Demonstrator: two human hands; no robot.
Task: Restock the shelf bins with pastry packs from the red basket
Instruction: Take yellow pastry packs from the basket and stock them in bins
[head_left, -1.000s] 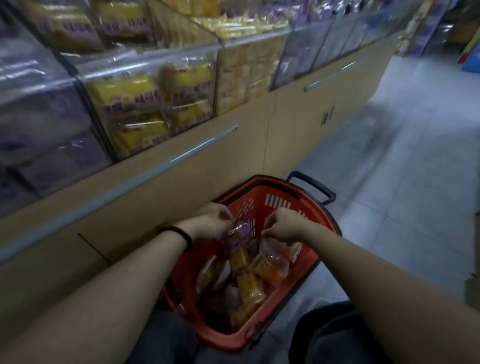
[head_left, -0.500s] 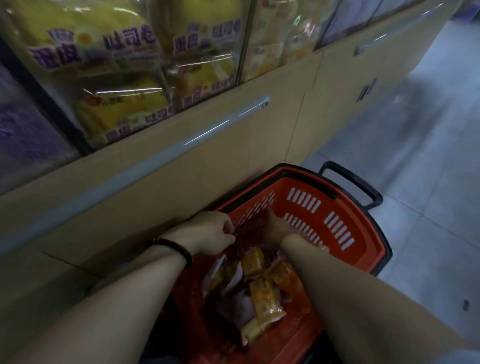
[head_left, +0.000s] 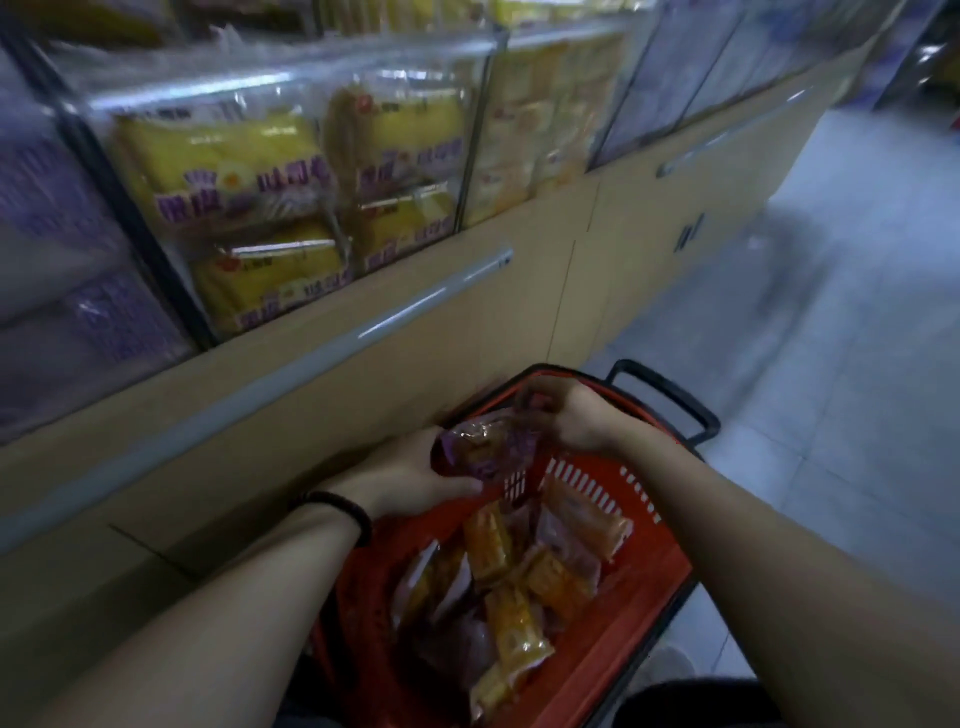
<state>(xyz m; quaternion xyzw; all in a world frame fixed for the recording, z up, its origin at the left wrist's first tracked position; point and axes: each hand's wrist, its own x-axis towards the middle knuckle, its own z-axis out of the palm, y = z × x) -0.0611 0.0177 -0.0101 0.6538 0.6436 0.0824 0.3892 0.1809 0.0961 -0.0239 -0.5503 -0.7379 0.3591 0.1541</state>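
Hands meet above the far end of the red plastic basket (head_left: 613, 649). A purple-wrapped pastry pack (head_left: 485, 449) is gripped between them: the left hand (head_left: 400, 475), with a black band (head_left: 337, 506) at its wrist, is clasped under and around the near end, while the right hand (head_left: 566, 415) is closed over the top end. Orange and purple packs (head_left: 511, 587) are heaped inside the basket. Yellow packs (head_left: 280, 197) are stacked in the clear shelf bin (head_left: 291, 83) above the beige cabinet front (head_left: 519, 291).
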